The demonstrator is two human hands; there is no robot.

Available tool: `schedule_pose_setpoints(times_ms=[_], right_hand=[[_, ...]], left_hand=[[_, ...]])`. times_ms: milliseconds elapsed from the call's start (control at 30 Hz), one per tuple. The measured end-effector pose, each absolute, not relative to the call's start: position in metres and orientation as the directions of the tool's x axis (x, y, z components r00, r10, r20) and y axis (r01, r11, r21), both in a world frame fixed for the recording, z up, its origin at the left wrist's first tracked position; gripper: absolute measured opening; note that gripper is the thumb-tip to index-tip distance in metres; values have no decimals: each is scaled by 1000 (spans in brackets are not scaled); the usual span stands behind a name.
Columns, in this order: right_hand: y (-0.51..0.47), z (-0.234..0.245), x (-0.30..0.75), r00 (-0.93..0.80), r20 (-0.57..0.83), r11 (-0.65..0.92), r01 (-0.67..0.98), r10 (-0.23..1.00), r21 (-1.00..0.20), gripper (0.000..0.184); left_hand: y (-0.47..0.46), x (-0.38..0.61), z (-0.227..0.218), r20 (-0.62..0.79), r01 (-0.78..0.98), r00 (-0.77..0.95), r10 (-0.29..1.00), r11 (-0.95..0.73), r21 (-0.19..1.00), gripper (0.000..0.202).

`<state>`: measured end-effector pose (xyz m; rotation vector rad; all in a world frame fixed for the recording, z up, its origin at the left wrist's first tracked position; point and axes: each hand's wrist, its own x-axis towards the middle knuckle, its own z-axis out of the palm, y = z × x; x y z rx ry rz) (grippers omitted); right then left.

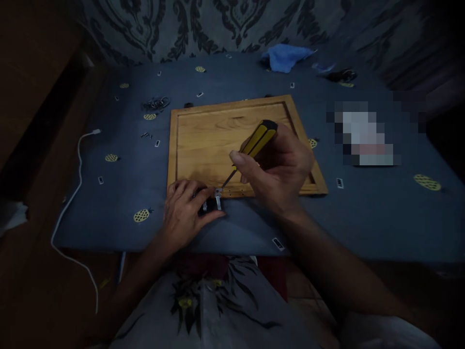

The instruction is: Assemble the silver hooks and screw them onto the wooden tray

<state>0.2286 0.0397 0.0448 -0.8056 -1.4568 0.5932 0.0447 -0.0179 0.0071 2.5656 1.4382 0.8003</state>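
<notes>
Blue pineapple-print cloth (pixel 370 218) bears a framed, honey-brown wooden panel (pixel 210 145); the right hand (pixel 281 169) pinches a yellow-and-black screwdriver (pixel 258 141), the left hand (pixel 184 207) a silvery fitting (pixel 218 199).

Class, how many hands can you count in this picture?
2: the left hand holds a metal fitting by the wooden board; the right hand grips a yellow-and-black screwdriver. No others show.

The right hand (pixel 285 177) angles a screwdriver (pixel 258 139) at a metal fitting (pixel 218 200) the left hand (pixel 184 208) holds.
</notes>
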Motion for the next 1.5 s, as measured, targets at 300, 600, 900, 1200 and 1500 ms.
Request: schedule_pose_setpoints(times_ms=[300,600,900,1200,1500], right_hand=[[41,43,227,-45,627,622,202,778,-757,33],[40,44,225,-107,560,570,178,822,-802,39],[41,47,229,-183,589,617,222,787,-755,37],[43,49,234,-313,650,718,216,693,-662,20],[41,49,234,-294,609,673,227,737,-704,24]], left_hand=[[-17,45,5,412,770,416,811,-555,315,48],[-17,45,5,409,773,409,816,-548,320,48],[-18,45,5,405,777,405,820,-542,321,47],[-17,45,5,401,781,410,819,-542,309,46],[-18,46,5,403,784,393,826,-530,322,44]])
